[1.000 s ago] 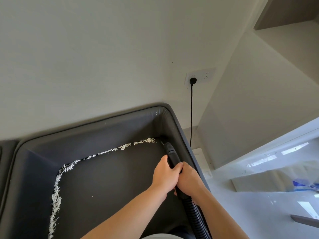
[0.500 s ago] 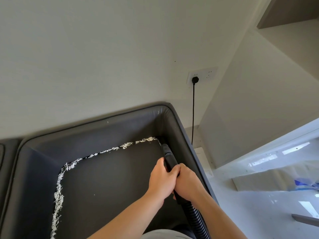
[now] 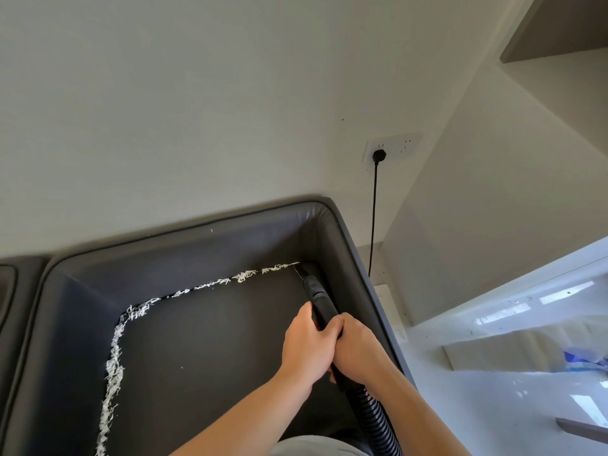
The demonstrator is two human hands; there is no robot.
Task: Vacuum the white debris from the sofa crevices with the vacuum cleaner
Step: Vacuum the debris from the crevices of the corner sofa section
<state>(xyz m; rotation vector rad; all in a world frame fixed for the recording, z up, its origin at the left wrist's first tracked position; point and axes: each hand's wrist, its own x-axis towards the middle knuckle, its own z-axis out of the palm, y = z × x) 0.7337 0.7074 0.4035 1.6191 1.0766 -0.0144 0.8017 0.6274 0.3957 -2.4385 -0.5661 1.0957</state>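
A dark grey sofa [image 3: 197, 350] fills the lower left. White debris [image 3: 243, 276] lies along the back crevice, and more of it runs down the left crevice [image 3: 113, 370]. The black vacuum nozzle [image 3: 316, 292] points into the back right corner of the seat, its tip at the right end of the debris line. My left hand [image 3: 307, 343] and my right hand [image 3: 357, 348] both grip the nozzle tube side by side. A ribbed black hose [image 3: 378, 419] runs from my hands down to the bottom edge.
A black power cord [image 3: 374, 212] hangs from a wall socket [image 3: 391, 147] behind the sofa's right arm [image 3: 362, 278]. To the right lie a glossy white floor [image 3: 493, 406] and a pale cabinet side [image 3: 493, 225]. A second grey cushion [image 3: 10, 291] sits at the far left.
The nozzle tip has stayed in the back right corner while my hands shifted slightly. The view has drifted a little, moving the sofa right in the frame. The debris line looks unchanged.
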